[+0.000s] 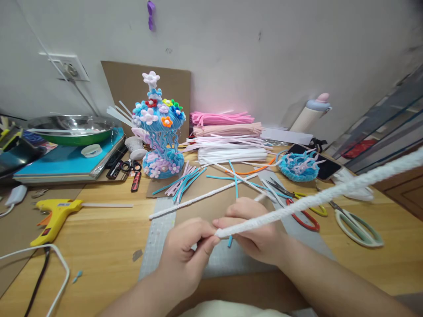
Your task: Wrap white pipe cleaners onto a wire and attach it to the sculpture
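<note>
A long white braid of pipe cleaners [317, 203] slants from the upper right down to my hands at the middle. My left hand [188, 246] pinches its near end between thumb and forefinger. Right beside that, my right hand [254, 229] is closed on the same end, and the braid passes over its back. A second white twisted length [194, 200] lies on the cardboard just beyond. Loose blue pipe cleaners [236, 185] lie there too, one running behind my right hand. Short blue and lilac pieces [185, 182] form a small pile to the left.
A flowered pipe-cleaner carousel shape [158, 121] stands at the back, beside stacked pink and white pipe cleaners [231, 143]. A yellow glue gun [57, 218] lies left; red-handled scissors [306, 220], green-white scissors [358, 226] and a blue coiled base [299, 167] lie right.
</note>
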A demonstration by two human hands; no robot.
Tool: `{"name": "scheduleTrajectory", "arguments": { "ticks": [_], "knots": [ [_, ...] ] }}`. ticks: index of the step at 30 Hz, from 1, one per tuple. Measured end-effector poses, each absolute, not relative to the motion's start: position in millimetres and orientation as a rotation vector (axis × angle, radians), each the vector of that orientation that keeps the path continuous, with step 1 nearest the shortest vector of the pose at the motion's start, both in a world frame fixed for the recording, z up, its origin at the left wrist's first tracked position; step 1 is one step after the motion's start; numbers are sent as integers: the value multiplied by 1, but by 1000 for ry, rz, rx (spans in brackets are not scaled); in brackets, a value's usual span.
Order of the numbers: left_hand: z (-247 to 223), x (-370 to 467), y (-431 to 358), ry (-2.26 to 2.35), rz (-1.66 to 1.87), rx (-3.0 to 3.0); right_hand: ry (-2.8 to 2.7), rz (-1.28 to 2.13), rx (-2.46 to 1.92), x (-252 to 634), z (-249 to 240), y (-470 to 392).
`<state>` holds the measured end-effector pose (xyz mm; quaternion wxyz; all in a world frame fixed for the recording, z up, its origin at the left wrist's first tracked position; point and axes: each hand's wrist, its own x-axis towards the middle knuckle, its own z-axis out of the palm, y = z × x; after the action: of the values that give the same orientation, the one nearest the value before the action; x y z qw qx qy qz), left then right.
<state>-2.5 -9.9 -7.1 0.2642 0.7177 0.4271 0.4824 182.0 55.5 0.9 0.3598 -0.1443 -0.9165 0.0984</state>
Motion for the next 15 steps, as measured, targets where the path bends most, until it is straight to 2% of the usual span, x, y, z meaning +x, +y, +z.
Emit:
{"name": "scheduleTrajectory", "arguments": {
  "ticks": [7, 15],
  "knots": [
    [-10, -5, -9, 1435, 1349, 1914, -2544, -228, -594, 175, 14, 28],
    [-19, -5, -9, 1507, 1142, 2304, -2757, -465, -588, 177, 36, 20]
  ]
}}
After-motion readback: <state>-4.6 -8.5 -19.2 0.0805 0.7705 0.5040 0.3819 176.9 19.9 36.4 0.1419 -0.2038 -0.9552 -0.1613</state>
